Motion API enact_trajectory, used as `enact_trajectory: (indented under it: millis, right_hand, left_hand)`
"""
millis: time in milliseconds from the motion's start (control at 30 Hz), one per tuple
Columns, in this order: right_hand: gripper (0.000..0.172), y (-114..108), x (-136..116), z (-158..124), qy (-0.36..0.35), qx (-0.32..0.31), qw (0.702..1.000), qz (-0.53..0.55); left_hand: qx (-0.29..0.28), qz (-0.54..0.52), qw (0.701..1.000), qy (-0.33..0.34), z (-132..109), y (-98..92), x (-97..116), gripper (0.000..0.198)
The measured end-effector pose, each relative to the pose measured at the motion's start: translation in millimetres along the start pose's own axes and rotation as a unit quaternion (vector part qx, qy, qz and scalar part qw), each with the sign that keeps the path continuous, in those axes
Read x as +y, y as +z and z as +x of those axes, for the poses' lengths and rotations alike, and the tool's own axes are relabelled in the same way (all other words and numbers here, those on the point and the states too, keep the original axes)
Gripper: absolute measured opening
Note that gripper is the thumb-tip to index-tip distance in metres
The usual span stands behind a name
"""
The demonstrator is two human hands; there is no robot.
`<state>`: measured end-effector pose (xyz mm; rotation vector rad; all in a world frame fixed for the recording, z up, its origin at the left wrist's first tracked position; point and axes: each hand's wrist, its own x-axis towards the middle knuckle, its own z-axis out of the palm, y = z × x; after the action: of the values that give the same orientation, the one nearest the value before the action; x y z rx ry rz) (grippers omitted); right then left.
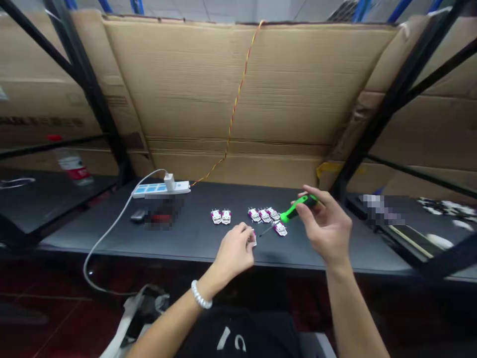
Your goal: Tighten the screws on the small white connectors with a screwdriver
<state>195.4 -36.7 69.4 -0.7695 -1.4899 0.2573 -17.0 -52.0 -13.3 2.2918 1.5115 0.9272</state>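
Observation:
My right hand (pixel 326 223) grips a screwdriver with a green handle (pixel 298 208); its thin shaft slants down to the left, tip close to my left hand. My left hand (pixel 235 251), a white bead bracelet on its wrist, pinches a small white and magenta part (pixel 253 239) at the front of the black table (pixel 186 236). More such parts lie on the table: a pair (pixel 221 217) to the left, a row of three (pixel 264 215) behind the shaft, and one (pixel 280 228) under the screwdriver.
A white power strip (pixel 160 188) with a plugged charger and white cable lies at the back left, a small dark object (pixel 137 215) beside it. Cardboard sheets (pixel 242 99) wall the back. Black rack posts (pixel 395 99) flank the table. A bottle (pixel 74 166) stands far left.

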Motion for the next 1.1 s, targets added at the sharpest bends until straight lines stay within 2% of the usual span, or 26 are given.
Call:
enact_trajectory:
  millis: [133,200,233,333,467,667,1100]
  right_hand:
    - [0.033,-27,7,-9,0.020,0.069,0.997,0.035]
    - [0.033,-35,11,-11,0.028,0.086,0.995,0.040]
    - [0.033,-38,12,-11,0.031,0.092,0.994,0.042]
    - [0.032,-40,16,-11,0.031,0.093,0.994,0.044]
    - [0.031,-39,17,-10,0.032,0.073,0.996,0.037]
    - [0.031,-40,20,-12,0.042,0.042,0.998,0.025]
    - [0.034,-41,25,-13,0.080,0.016,0.997,-0.005]
  left_hand:
    - [0.003,-0.005,1.000,-0.008,13,-19.5,-7,0.014]
    - [-0.004,0.022,1.000,-0.012,30,-27.7,-10,0.011]
    - [-0.024,0.045,0.999,-0.017,41,-30.2,-11,0.014]
    - [-0.097,0.110,0.987,-0.063,74,-29.1,-15,0.017]
    - [-0.131,0.131,0.979,-0.087,100,-15.7,-22,0.008]
    - [-0.137,0.132,0.977,-0.098,106,-4.0,-31,0.012]
    - [-0.121,0.117,0.980,-0.106,112,1.6,-33,0.011]
